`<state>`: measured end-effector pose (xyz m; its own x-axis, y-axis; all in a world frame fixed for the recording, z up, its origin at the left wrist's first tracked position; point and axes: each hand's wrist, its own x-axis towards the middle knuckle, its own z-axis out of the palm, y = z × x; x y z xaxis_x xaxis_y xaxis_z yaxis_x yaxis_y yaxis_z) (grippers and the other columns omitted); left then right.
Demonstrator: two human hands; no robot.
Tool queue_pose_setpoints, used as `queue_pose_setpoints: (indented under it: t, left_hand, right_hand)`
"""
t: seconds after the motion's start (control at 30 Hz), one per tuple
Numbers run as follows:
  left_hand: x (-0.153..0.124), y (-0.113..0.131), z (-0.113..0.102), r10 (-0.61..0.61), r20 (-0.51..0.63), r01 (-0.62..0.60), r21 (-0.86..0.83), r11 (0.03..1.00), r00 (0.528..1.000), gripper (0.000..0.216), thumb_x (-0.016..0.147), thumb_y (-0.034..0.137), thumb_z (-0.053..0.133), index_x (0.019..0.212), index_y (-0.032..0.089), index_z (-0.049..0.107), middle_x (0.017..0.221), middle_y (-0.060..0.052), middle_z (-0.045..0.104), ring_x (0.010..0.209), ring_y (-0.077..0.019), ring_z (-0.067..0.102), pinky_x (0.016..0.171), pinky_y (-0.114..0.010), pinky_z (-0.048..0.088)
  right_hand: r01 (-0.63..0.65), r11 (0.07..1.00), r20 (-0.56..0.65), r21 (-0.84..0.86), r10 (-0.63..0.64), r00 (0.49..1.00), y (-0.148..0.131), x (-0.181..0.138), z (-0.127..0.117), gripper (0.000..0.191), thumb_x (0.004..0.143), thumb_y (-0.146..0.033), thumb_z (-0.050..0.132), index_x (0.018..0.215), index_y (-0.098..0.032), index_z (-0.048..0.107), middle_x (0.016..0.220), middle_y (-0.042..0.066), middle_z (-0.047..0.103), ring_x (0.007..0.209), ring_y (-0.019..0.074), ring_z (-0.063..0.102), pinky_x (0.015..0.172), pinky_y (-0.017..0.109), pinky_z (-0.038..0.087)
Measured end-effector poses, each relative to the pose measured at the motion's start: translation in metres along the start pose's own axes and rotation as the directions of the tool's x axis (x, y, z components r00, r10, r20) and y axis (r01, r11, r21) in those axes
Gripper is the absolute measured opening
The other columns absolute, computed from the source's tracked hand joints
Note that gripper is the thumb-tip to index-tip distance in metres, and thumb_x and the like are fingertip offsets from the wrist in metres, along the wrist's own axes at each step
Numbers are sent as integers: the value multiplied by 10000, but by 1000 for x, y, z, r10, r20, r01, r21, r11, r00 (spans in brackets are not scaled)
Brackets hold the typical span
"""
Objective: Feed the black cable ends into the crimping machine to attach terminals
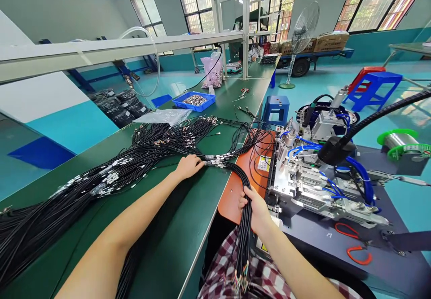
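My right hand point(255, 207) is wrapped round a bundle of black cables point(243, 236) that hangs over the table edge toward my lap. Stripped coloured wire ends point(241, 282) show at the bundle's lower end. White connectors point(218, 160) sit on the cables at the other end, on the green table. Beside these connectors, my left hand point(189, 166) is closed on the cables, its fingertips partly hidden. A large heap of black cables point(141, 151) with white connectors and bare ends spreads over the table to the left and behind.
On the right stands a metal machine point(303, 169) with blue tubes, next to an orange board point(232, 195). Red-handled pliers point(358, 254) and a solder wire spool point(402, 144) lie beyond. A blue tray point(208, 103) of small metal parts sits behind the heap, near a clear plastic bag point(168, 117).
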<state>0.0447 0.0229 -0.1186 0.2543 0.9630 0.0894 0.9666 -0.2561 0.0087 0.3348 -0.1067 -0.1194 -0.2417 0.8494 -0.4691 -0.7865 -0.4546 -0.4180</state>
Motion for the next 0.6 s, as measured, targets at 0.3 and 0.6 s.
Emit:
queue_pose_setpoints:
  t: [0.3, 0.6]
  left_hand:
    - [50, -22, 7, 160, 90, -166, 68, 984, 983, 325, 921, 326, 555, 1204, 166, 553, 1241, -98, 557, 1076, -225, 573, 907, -443, 499]
    - [38, -37, 6, 141, 152, -155, 83, 984, 978, 293, 881, 449, 575, 1053, 213, 605, 1066, -79, 602, 1079, -252, 567, 970, -421, 397]
  right_hand:
    - [123, 978, -29, -168, -130, 991, 21, 0, -9, 283, 719, -278, 724, 882, -236, 497, 634, -79, 484, 459, 42, 381, 446, 168, 345]
    - [154, 977, -19, -147, -158, 987, 31, 3, -10, 261, 725, -288, 727, 856, -239, 506, 654, -80, 497, 472, 33, 387, 461, 161, 349]
